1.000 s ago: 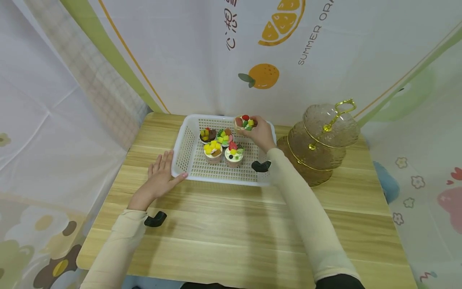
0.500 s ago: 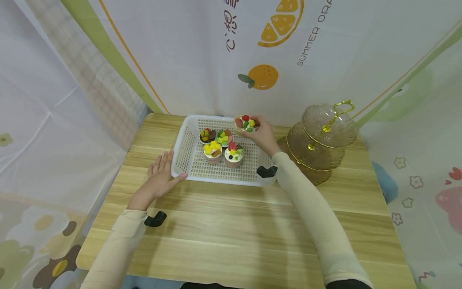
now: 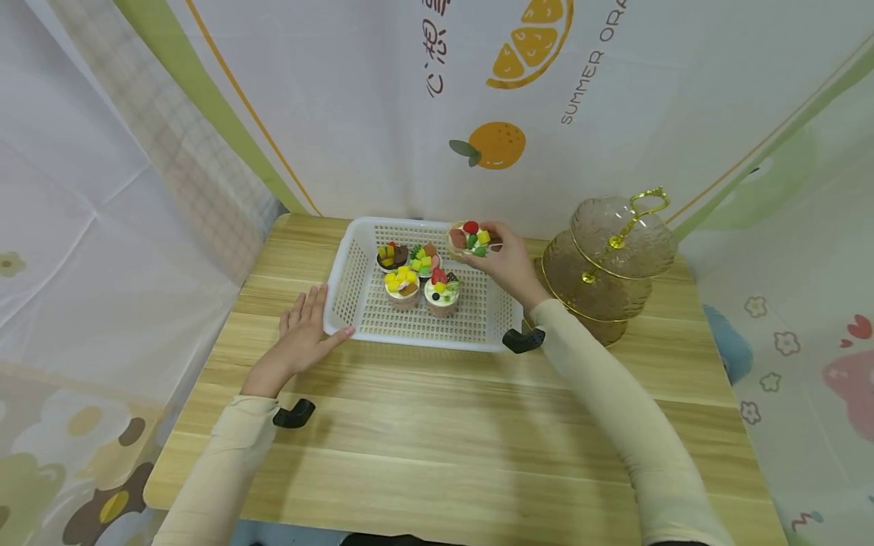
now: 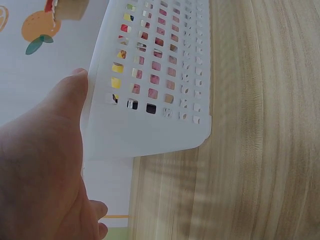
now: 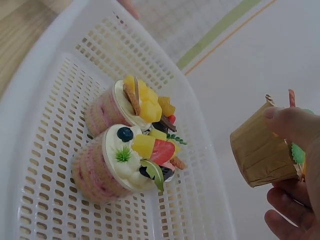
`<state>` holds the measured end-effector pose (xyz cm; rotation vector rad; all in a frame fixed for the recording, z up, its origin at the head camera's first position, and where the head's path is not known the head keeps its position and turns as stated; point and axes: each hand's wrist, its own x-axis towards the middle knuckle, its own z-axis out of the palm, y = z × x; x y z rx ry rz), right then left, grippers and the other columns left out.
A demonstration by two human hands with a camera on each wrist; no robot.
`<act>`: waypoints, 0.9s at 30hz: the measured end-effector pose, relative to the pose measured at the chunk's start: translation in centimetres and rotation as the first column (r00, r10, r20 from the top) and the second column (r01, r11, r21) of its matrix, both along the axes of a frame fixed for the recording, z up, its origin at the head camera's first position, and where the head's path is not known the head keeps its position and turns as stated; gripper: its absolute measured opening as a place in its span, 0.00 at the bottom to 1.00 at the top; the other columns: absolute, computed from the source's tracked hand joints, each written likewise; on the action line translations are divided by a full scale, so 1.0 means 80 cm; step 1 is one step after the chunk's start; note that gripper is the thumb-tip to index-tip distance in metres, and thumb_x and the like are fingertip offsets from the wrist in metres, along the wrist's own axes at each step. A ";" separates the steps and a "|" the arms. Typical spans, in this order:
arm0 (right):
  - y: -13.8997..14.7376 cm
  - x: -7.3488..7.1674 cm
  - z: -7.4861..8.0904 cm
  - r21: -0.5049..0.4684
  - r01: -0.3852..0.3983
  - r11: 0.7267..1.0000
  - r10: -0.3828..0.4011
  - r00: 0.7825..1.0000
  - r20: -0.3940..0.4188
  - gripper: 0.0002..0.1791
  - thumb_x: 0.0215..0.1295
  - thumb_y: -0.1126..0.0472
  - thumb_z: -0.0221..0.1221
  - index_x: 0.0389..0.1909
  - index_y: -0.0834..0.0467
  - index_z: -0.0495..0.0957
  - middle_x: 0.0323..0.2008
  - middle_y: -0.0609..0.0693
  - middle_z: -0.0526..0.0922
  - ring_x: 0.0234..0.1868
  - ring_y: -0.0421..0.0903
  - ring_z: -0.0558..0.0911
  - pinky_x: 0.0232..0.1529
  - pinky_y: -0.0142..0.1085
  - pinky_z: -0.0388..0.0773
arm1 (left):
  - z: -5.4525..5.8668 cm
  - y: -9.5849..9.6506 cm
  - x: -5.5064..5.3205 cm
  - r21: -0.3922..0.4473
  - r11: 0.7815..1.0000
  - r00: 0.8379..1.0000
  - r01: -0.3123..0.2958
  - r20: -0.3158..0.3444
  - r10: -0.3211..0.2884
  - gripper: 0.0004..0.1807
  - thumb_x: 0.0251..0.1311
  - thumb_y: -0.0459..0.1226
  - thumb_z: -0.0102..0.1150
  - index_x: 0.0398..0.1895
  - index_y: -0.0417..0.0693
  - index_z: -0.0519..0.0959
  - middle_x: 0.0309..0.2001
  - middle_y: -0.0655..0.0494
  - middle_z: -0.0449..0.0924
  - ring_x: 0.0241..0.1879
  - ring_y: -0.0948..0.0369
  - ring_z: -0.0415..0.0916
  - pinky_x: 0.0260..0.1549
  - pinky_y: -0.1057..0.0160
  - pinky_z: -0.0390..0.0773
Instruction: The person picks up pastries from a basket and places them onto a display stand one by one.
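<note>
My right hand (image 3: 514, 264) pinches a fruit-topped cupcake (image 3: 467, 241) above the back right of a white perforated basket (image 3: 430, 344). In the right wrist view this cupcake's brown paper cup (image 5: 260, 147) is tilted, thumb on one side and fingers on the other. My left hand (image 3: 300, 338) lies at the basket's left end with fingers extended, the thumb at its front corner. Inside stand a yellow-topped cupcake (image 3: 403, 287) and a strawberry-topped cupcake (image 3: 441, 293). Behind them are a chocolate cupcake (image 3: 392, 257) and one with green and pink toppings (image 3: 426, 261).
Right of the basket stands a three-tier glass stand (image 3: 592, 307) with gold rims and a gold top handle (image 3: 651, 202), close to my right forearm. Everything rests on a wooden table (image 3: 410, 440). A printed curtain (image 3: 382, 136) hangs directly behind the table.
My right hand and the held cupcake have shifted slightly right and toward me, with the forearm swinging right. The left hand, basket and other cupcakes stay put.
</note>
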<state>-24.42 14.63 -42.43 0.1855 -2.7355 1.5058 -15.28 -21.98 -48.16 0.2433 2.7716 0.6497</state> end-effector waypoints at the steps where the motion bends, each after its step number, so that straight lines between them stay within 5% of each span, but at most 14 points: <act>1: 0.002 0.003 0.002 0.004 -0.001 1.000 0.001 1.000 -0.011 0.40 0.48 0.45 0.70 0.61 0.54 0.68 0.56 0.50 0.76 0.55 0.46 0.73 0.61 0.43 0.71 | 0.000 0.000 0.000 0.000 1.000 1.000 0.001 0.004 -0.001 0.53 0.62 0.65 0.40 0.73 0.52 0.21 0.75 0.42 0.20 0.74 0.38 0.20 0.64 0.29 0.27; 11: 0.025 0.052 0.040 0.035 0.011 0.999 -0.007 0.994 -0.108 0.38 0.48 0.47 0.71 0.60 0.55 0.70 0.55 0.51 0.77 0.51 0.48 0.77 0.56 0.45 0.75 | -0.002 0.000 -0.003 0.003 1.000 1.000 0.001 0.012 -0.001 0.53 0.63 0.64 0.41 0.72 0.54 0.19 0.75 0.44 0.18 0.74 0.39 0.18 0.64 0.29 0.26; 18: 0.049 0.094 0.079 0.060 0.031 0.998 -0.020 0.984 -0.176 0.35 0.47 0.51 0.72 0.57 0.54 0.73 0.51 0.50 0.80 0.46 0.45 0.80 0.45 0.33 0.77 | -0.001 0.000 -0.001 0.005 1.000 1.000 -0.001 -0.005 0.001 0.53 0.62 0.64 0.41 0.73 0.54 0.20 0.75 0.42 0.21 0.74 0.38 0.20 0.64 0.29 0.27; 27: 0.119 0.121 0.120 0.096 0.252 0.963 -0.220 0.940 -0.261 0.34 0.45 0.53 0.73 0.55 0.55 0.75 0.49 0.50 0.82 0.43 0.27 0.76 0.48 0.21 0.72 | 0.001 0.002 -0.001 -0.011 1.000 1.000 0.010 -0.014 -0.010 0.53 0.63 0.63 0.41 0.73 0.50 0.21 0.75 0.41 0.22 0.74 0.38 0.21 0.65 0.30 0.29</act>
